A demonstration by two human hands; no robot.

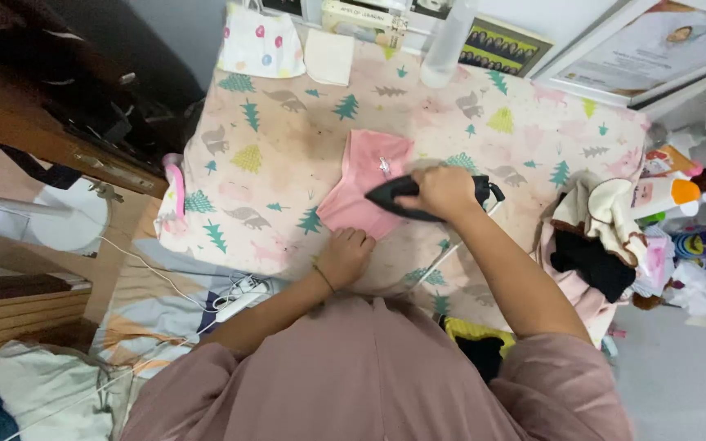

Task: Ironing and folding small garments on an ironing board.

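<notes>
Both hands work: right (444, 193) grips iron (402, 196), left (345, 255) presses pink cloth (365, 184).

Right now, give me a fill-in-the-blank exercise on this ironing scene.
1. The right hand grips a black ____.
2. The left hand presses the near edge of a ____ garment.
3. The ironing cloth is printed with animals and green ____.
4. A clear spray bottle stands at the cloth's ____ edge.

Missing words: iron; pink; trees; far
</notes>
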